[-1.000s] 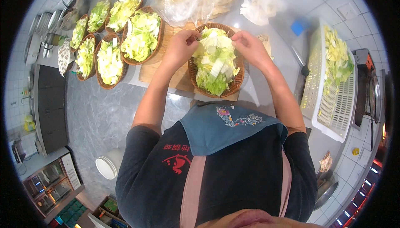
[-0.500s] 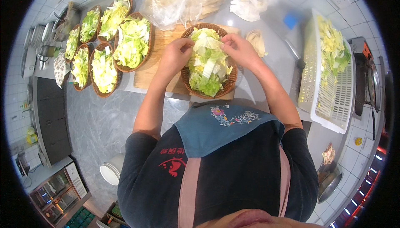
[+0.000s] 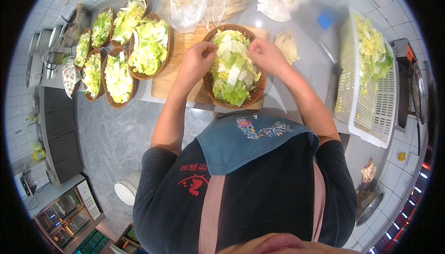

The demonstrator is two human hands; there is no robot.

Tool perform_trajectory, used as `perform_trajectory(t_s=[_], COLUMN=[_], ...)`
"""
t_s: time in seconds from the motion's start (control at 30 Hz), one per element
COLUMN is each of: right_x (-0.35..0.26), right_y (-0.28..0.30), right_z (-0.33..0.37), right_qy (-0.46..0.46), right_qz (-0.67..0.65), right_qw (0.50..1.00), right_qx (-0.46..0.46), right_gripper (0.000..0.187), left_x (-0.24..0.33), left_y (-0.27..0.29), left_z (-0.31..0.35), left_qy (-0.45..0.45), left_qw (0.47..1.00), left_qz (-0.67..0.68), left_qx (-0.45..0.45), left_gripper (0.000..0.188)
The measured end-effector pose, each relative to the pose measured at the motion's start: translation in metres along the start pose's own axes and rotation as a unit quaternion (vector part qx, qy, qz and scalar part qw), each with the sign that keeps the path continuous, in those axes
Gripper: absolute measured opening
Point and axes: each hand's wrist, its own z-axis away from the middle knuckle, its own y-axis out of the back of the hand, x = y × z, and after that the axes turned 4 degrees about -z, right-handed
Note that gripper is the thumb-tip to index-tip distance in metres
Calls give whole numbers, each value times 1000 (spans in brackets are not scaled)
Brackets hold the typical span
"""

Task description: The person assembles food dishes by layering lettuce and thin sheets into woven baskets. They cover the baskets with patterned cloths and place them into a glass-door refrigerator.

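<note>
Hands: left hand [image 3: 200, 59] hovering over the upper left side of the basket, thumb and fingertips looking drawn together; right hand [image 3: 266, 55] mirroring on the upper right, fingers curling in. Cannot tell whether either is pinching a leaf.
Basket in work: oval brown woven basket [image 3: 261, 86] sitting between the hands, on a rectangular pale wooden board [image 3: 162, 87].
Cabbage in it: pale green and yellow chopped leaves [image 3: 234, 75] piling high, one white stalk strip lying on top; judging this basket full or nearly so, the top being tidied.
Cabbage left: loose yellow-green pieces [image 3: 368, 45] lying in a white perforated plastic crate [image 3: 366, 135], right side; some supply remaining, amount uncertain.
Baskets done: six brown woven baskets [image 3: 170, 44], left side, all holding heaped cabbage; looking finished.
Far counter: clear plastic bag [image 3: 204, 3] holding pale flat pieces; crumpled white bundle [image 3: 278, 2] lying to its right.
</note>
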Motion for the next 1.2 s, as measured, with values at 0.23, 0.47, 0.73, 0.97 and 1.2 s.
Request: perform_trajectory(t_s=[0.23, 0.47, 0.73, 0.97, 1.2], right_x=[-9, 55, 141, 142, 37], right_y=[10, 106, 115, 117, 135], right_z=[12, -28, -52, -42, -4], right_qy=[20, 24, -93, -113, 1], right_qz=[66, 23, 157, 67, -54], right_qw=[997, 981, 955, 977, 990], right_qx=[24, 189, 232, 166, 129], right_gripper=[23, 28, 26, 22, 13], left_x=[3, 4, -1, -7, 4], left_y=[6, 10, 5, 8, 21], left_z=[4, 18, 17, 23, 18], left_qy=[-27, -75, -94, -45, -38], left_qw=[998, 996, 994, 997, 991], left_qz=[-6, 0, -36, -3, 18], left_qx=[57, 51, 42, 58, 124], left_gripper=[18, 13, 12, 15, 16])
